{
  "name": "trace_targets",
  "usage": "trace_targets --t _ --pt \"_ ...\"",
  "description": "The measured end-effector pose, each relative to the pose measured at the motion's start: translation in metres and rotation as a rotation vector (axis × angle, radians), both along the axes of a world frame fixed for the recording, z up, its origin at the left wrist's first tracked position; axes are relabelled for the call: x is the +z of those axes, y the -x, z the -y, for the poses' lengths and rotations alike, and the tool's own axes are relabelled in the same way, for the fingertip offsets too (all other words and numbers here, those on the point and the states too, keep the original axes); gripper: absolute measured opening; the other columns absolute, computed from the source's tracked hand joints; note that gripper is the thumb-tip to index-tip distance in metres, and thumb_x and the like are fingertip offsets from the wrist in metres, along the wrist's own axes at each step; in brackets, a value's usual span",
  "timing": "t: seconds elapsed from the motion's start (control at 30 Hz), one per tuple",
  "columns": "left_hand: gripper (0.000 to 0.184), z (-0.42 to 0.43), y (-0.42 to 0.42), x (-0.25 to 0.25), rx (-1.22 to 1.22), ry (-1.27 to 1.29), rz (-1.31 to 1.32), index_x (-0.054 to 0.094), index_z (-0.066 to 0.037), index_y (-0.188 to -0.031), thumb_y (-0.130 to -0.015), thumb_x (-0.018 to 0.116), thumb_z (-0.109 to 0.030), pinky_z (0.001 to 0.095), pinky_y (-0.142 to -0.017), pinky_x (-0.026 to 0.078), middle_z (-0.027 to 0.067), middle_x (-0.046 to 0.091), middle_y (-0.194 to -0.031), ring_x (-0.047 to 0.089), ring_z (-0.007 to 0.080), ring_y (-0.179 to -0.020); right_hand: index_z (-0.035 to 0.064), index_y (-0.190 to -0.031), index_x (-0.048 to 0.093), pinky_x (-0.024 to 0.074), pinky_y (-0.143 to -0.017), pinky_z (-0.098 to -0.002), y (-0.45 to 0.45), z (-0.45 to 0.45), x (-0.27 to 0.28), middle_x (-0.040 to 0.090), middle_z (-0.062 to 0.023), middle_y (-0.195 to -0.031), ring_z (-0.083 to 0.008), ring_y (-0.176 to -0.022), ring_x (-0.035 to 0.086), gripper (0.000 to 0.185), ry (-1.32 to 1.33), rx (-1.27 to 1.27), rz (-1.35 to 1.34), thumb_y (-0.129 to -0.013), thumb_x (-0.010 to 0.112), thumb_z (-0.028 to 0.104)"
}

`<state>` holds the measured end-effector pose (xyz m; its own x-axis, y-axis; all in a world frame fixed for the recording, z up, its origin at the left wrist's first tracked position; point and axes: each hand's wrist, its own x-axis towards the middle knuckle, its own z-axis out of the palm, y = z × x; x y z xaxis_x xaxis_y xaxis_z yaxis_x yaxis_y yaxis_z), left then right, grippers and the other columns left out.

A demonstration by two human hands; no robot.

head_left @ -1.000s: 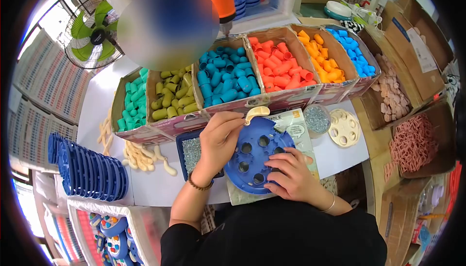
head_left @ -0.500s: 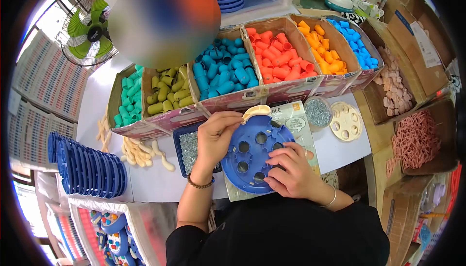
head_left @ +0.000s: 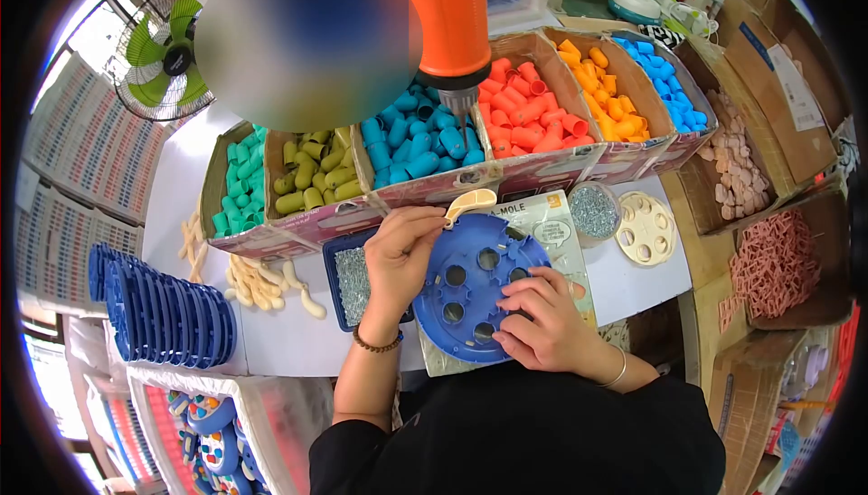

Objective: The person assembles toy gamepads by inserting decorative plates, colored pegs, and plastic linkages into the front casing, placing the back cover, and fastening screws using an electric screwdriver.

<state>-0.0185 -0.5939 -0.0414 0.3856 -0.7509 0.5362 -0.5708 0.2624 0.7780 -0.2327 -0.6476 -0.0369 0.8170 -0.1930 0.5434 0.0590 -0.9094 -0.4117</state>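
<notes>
A round blue plastic shell [head_left: 470, 282] with several round holes lies in front of me, over a flat printed package [head_left: 565, 233]. My left hand [head_left: 400, 246] pinches a curved cream plastic piece [head_left: 472, 201] at the shell's upper left rim. Along the right side of the shell, my right hand [head_left: 547, 319] is bent over its edge and grips it. Above the bins hangs an orange power screwdriver [head_left: 441, 25], its bit pointing down, with neither of my hands on it.
Behind the shell stands a row of cardboard bins [head_left: 434, 192] with coloured plastic caps. Screws fill a dark tray [head_left: 351, 282] and a clear tub [head_left: 594, 212]. Cream handles [head_left: 255, 282] and stacked blue rings [head_left: 167, 310] sit left; a cream disc [head_left: 645, 228] lies right.
The orange screwdriver has come down from the top edge into view over the bins. The cream piece has tilted and shifted slightly left with my left hand. My right hand stays nearly still.
</notes>
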Motion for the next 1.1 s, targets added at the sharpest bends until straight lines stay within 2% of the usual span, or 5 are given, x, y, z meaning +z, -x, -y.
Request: trace_targets --t 0.37,0.57,0.7,0.93,1.1 --pt "0.027 0.0 -0.003 0.019 -0.026 -0.089 0.392 0.064 0.0 -0.088 -0.065 0.057 0.012 0.031 -0.072 0.048 0.0112 0.063 -0.088 0.058 0.0266 -0.083 0.0083 -0.073 0.055 0.037 -0.086 -0.0487 -0.001 0.002 -0.001 0.054 -0.0052 -0.09 -0.0234 -0.093 0.054 0.017 0.002 0.007 0.004 -0.069 0.069 0.016" --pt "0.047 -0.01 0.022 0.041 0.142 -0.384 0.8 0.063 -0.009 -0.103 -0.06 0.052 0.007 0.0458 -0.092 0.034 0.0171 0.047 -0.113 0.041 0.0374 -0.109 0.0082 -0.081 0.057 0.0383 -0.085 -0.0474 -0.003 0.002 -0.003 0.054 -0.006 -0.093 -0.024 -0.095 0.053 0.023 -0.015 0.001 0.019 -0.069 0.071 0.02" --pt "0.05 -0.003 0.031 0.032 0.177 -0.333 0.809 0.062 -0.011 -0.108 -0.063 0.051 0.009 0.0418 -0.092 0.035 0.0173 0.047 -0.112 0.041 0.0359 -0.108 0.0064 -0.093 0.057 0.0425 -0.085 -0.0427 0.014 0.013 0.009 0.053 -0.0121 -0.108 -0.0316 -0.103 0.05 0.031 -0.084 -0.011 0.177 -0.068 0.073 0.016" --pt "0.035 -0.035 0.028 0.011 0.248 -0.088 0.436 0.053 0.005 -0.113 -0.079 0.053 0.005 0.0383 -0.09 0.037 0.0188 0.05 -0.112 0.049 0.0322 -0.101 -0.0009 -0.101 0.052 0.0362 -0.091 -0.0457 0.105 0.121 -0.023 0.049 -0.021 -0.112 -0.0389 -0.104 0.045 0.022 -0.112 -0.917 0.313 -0.081 0.054 0.008" --pt "0.031 -0.07 0.031 -0.012 0.271 -0.096 0.247 0.053 0.007 -0.11 -0.079 0.054 0.002 0.0407 -0.087 0.038 0.0205 0.05 -0.11 0.05 0.0341 -0.099 -0.0057 -0.114 0.046 0.0302 -0.096 -0.0522 0.133 0.216 -0.04 0.035 -0.0284 -0.127 -0.0464 -0.119 0.03 0.046 -0.053 -1.595 -0.328 -0.079 0.056 0.022"
